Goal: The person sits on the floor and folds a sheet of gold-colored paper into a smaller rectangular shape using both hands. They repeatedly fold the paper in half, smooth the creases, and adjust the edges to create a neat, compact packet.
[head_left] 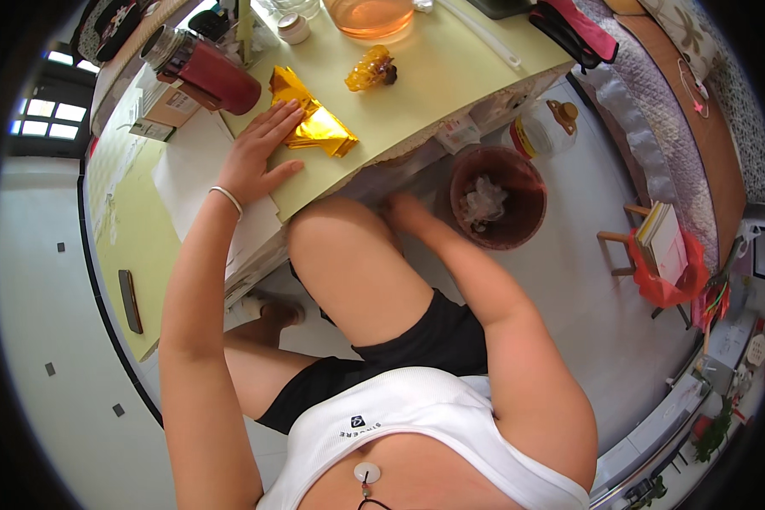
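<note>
My left hand [265, 155] lies flat on the pale yellow-green table, fingers stretched out. Its fingertips rest on the left edge of a crumpled, folded sheet of shiny gold foil [321, 123]. Beyond the foil sits a small translucent amber ornament [368, 71] with a dark end. Down below the table edge, my right hand [406, 212] is beside my raised knee; its fingers are blurred and mostly hidden, so whatever it may hold does not show.
A dark red jar [217, 81] stands left of the foil, near a small carton [166, 106]. Behind are a white-lidded little jar [293, 29] and a bowl of orange liquid [370, 19]. On the floor stand a brown bin [527, 217] with crumpled plastic and a clear jar [546, 127].
</note>
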Motion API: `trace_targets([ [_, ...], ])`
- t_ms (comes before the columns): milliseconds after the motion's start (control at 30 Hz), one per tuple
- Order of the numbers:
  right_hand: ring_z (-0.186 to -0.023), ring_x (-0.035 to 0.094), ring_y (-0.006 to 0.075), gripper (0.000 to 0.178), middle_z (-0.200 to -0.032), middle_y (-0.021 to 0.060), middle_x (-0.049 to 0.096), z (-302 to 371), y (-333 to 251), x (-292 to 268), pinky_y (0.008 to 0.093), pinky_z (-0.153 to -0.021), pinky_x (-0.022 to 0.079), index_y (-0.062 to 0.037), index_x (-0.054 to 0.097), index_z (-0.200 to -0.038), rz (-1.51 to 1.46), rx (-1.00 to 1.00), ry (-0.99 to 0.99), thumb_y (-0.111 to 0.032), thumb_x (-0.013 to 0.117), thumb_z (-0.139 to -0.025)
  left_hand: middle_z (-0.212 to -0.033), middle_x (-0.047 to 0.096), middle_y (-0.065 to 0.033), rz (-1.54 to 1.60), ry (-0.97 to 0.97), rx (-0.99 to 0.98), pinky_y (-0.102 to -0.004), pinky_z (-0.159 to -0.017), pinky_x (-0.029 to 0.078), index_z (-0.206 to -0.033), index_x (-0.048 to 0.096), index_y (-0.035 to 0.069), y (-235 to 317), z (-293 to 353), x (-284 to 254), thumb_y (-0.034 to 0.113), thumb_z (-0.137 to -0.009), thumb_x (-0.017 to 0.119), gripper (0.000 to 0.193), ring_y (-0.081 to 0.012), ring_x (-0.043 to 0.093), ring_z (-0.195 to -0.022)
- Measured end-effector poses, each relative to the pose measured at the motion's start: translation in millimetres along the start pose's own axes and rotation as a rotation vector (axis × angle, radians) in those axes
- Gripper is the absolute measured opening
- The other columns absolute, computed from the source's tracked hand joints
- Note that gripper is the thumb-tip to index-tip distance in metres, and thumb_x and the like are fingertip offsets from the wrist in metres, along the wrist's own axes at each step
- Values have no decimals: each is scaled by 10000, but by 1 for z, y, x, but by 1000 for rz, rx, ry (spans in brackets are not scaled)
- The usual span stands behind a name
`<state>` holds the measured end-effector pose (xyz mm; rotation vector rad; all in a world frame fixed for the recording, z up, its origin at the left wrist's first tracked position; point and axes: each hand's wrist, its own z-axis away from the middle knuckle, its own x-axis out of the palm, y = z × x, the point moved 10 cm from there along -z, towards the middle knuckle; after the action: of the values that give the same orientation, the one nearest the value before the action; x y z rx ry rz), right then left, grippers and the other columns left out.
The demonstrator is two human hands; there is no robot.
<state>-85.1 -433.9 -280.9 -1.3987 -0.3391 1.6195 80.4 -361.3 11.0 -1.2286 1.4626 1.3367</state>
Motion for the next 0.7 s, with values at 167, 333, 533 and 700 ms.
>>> trace_targets([
  [167,-984,692,415,255,-1029,221,727,11,-35,14,496,-865,552,-62,770,-1025,-177,-71,51,-220,616,-897,-1600,435,-137,1,4,-8,-451,-1227,298,-1528,474,84,-2,4,0,463,-905,669,755,-349,358,-1502],
  [333,-935,683,437,224,-944,223,719,20,-20,-25,515,-822,555,-63,749,-963,-210,-30,265,-246,650,-880,-1596,440,-137,-12,0,-4,-453,-1222,307,-1527,476,84,0,2,1,473,-906,664,756,-362,358,-1499],
  [533,-1035,642,435,388,-1091,206,695,12,-24,-131,527,-899,523,-48,692,-1157,-101,-111,792,-289,711,-854,-1606,426,-136,-10,0,-18,-452,-1233,288,-1538,462,90,-1,6,-2,466,-898,671,771,-350,350,-1506],
  [700,-1242,568,411,529,-1277,156,657,-19,-76,-145,523,-1035,444,-100,677,-1241,391,-466,981,-375,782,-801,-1617,410,-130,-18,-8,-9,-455,-1236,285,-1550,440,91,1,3,-2,480,-899,659,789,-340,347,-1508],
])
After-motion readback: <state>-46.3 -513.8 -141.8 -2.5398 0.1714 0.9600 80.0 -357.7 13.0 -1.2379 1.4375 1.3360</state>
